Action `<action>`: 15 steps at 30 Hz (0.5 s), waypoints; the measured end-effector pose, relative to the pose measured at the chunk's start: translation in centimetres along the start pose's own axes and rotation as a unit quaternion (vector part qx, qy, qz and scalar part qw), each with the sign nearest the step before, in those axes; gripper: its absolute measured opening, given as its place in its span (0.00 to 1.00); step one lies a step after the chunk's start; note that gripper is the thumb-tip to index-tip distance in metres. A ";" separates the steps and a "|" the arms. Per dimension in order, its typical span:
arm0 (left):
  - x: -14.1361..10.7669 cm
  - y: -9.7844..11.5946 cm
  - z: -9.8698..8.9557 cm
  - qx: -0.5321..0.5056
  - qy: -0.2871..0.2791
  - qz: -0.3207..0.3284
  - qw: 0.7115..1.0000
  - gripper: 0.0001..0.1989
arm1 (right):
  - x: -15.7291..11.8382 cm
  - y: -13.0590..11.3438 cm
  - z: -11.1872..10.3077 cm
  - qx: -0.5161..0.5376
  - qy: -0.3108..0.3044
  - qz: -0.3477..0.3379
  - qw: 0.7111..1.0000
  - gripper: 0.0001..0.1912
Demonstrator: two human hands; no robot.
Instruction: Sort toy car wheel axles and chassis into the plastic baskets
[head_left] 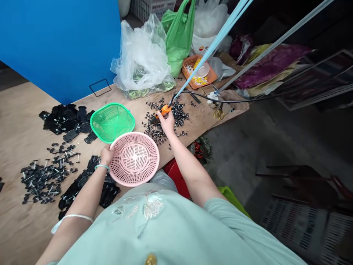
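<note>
Pink basket (134, 157): lower centre of the frame; left hand (106, 154) closed on its rim, I'd say to steady it.
Orange tool (165, 109): frame centre, right hand (167, 123) wrapped round it; blue straps (213, 46) perhaps bear its weight.
Green basket (112, 123): crowds the upper left.
Worktop (16, 125) edge: slants just beside small black pieces (179, 115).

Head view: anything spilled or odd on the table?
Mainly the small black parts: they lie loose on the table around the orange tool in the right hand, with strays outside the main scatter. It looks spilled, but could be deliberate. No damage I can make out.
</note>
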State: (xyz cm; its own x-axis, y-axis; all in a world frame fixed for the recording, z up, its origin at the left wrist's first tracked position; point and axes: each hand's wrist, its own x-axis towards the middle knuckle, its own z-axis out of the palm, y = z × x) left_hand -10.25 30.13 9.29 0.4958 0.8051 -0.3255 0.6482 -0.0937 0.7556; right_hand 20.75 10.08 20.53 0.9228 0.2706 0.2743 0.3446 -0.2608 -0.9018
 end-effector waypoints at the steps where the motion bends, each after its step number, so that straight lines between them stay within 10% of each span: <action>1: -0.2 0.0 -0.1 0.004 0.004 -0.001 1.000 0.11 | 0.6 -0.1 -0.3 -0.013 0.003 -0.003 1.000 0.30; 15: -3.6 1.7 -0.2 0.224 0.064 -0.057 0.971 0.19 | 6.0 -2.8 12.1 -0.099 -0.191 0.015 0.976 0.24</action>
State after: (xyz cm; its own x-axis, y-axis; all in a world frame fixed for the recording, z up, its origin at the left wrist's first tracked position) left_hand -11.10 27.22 11.86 0.3496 0.8884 -0.2975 0.8950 -0.2228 0.3865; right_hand 23.23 23.65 20.70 0.8146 0.5758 0.0695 0.3793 -0.4384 -0.8148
